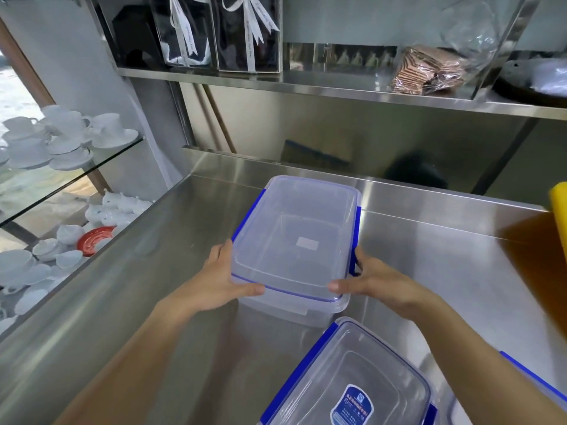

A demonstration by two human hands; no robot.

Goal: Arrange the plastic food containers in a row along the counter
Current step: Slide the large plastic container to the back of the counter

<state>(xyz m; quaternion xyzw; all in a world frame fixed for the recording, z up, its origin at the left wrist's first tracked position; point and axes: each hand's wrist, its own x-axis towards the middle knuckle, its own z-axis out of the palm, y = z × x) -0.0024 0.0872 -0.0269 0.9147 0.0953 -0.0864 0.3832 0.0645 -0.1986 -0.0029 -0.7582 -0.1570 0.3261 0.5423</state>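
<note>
A clear plastic container with blue clips (296, 237) stands on the steel counter (445, 259), empty, lid on. My left hand (225, 282) grips its near left corner, thumb on the lid. My right hand (372, 279) grips the near right corner by a blue clip. A second clear container with a blue label (352, 381) sits nearer me, low in the head view. The blue edge of a third container (534, 377) shows behind my right forearm, mostly hidden.
A glass shelf of white cups and saucers (61, 139) and more crockery below (70, 240) lie past the counter's left edge. A steel shelf overhead (306, 84) carries boxes and wrapped packets. A yellow object (560, 216) stands at the right edge.
</note>
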